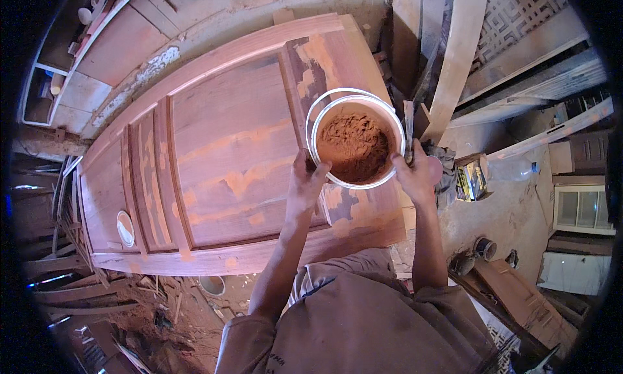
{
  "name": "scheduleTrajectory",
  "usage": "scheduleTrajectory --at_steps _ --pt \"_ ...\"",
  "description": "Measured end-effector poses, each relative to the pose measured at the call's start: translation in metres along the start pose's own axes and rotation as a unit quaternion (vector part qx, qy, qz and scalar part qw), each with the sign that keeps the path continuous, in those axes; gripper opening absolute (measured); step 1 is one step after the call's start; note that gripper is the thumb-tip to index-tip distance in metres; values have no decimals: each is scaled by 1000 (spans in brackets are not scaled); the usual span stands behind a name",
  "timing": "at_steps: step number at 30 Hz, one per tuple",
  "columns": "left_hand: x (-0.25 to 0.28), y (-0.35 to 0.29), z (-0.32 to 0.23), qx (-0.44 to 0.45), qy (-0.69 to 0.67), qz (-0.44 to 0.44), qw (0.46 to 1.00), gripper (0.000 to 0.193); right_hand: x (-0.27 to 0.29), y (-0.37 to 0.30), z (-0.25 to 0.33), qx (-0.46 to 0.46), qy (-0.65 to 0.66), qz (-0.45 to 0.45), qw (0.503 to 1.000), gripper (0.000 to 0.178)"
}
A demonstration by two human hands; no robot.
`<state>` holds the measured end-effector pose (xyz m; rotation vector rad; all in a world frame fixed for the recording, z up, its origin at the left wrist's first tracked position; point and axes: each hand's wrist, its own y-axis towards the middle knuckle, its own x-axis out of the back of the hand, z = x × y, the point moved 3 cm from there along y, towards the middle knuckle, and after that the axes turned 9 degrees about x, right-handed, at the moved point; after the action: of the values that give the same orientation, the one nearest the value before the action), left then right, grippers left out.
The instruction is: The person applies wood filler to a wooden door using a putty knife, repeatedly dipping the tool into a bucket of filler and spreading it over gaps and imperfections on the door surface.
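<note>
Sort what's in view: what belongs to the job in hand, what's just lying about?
In the job, apparently:
- bucket, held by both hands
- brown mix in it
- panelled door, with orange patches

Likely just lying about:
- yellow box
- bottle
- leaning plank
- white frame

Unclear: round white piece on the door.

1 yellow box (pixel 476 180), 1 clear bottle (pixel 518 170), scattered wood strips (pixel 84 291)

Bucket (pixel 359 185) underside hidden, lower-left clutter (pixel 133 348) indistinct; shirt (pixel 363 322) cut off below
</note>
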<state>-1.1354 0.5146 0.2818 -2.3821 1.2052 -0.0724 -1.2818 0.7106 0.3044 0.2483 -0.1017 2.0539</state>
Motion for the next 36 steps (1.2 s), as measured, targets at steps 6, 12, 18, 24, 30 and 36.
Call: scheduleTrajectory --at_steps 6,12,18,24,30,36 --pt "35 -24 27 -30 -34 -58 997 22 11 -2 76 76 -323 6 943 45" --pt "102 -94 82 41 -51 -184 981 31 -14 18 106 195 -486 342 780 42" --pt "143 -167 106 95 -103 -267 953 30 -56 55 91 318 -461 402 724 21" --pt "149 -187 110 115 -167 -343 917 27 -90 66 70 437 -434 460 640 12" --pt "138 -188 116 128 -190 -359 905 26 -84 68 92 388 -555 486 552 17" --pt "134 -179 121 127 -190 -361 904 26 -70 81 120 380 -484 468 634 12"
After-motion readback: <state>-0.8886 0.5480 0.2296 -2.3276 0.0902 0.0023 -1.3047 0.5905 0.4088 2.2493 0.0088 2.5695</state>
